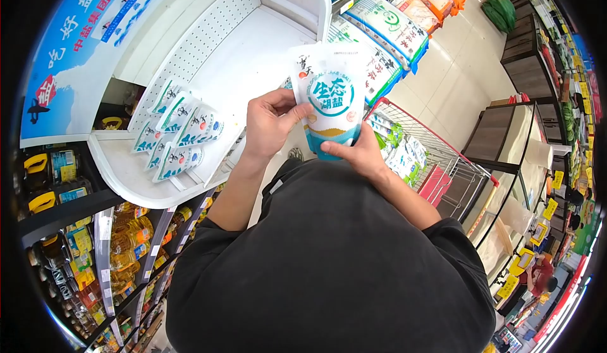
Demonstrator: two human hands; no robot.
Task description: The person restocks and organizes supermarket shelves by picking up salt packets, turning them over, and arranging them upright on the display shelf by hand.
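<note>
A white and teal pouch of salt (332, 97) is held upright in front of my chest, with what looks like another pouch behind its left edge. My left hand (273, 120) pinches the left side between thumb and fingers. At the lower right, my right hand (361, 154) grips the bottom corner, its thumb across the front and its other fingers hidden behind. Several similar pouches (183, 128) lie in overlapping rows on the white display shelf (253, 55) to the left.
A shopping cart (436, 163) with green and white packs stands at my right. Large rice bags (389, 24) are stacked ahead. Shelves of oil bottles (129, 236) are at the lower left. A person in red (540, 276) is far off at the right.
</note>
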